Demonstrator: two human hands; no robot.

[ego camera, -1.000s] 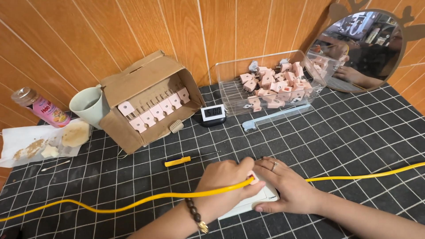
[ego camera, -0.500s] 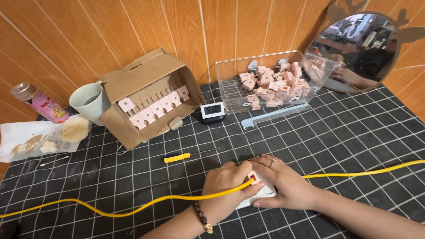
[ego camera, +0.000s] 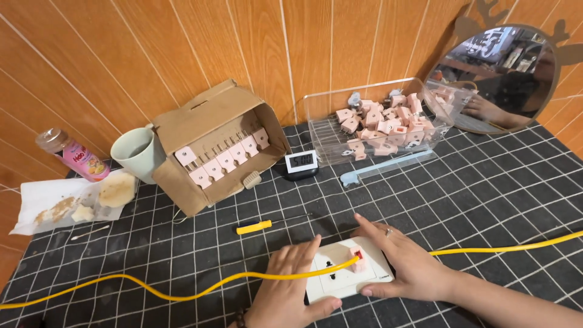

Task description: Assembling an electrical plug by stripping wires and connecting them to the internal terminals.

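A white socket plate [ego camera: 340, 280] lies on the black gridded mat, with a small pink part [ego camera: 359, 258] standing on its top. My left hand [ego camera: 285, 291] rests on the plate's left edge, fingers spread. My right hand [ego camera: 404, 264] cups the plate's right side, a ring on one finger. A long yellow cable [ego camera: 182, 294] runs across the mat from the left, over my left hand to the pink part. Another stretch of yellow cable [ego camera: 516, 247] leads off to the right behind my right wrist.
A yellow-handled screwdriver [ego camera: 258, 226] lies just beyond my hands. Behind it stand an open cardboard box [ego camera: 206, 121] holding pink parts, a small digital clock [ego camera: 301, 163], a clear bin [ego camera: 322, 130] of pink parts, a pale cup [ego camera: 135, 152], a bottle [ego camera: 73, 155] and a round mirror [ego camera: 504, 73].
Both hands have drawn apart and opened, uncovering the white plate and the pink part that they were closed over. The view has tilted up a little.
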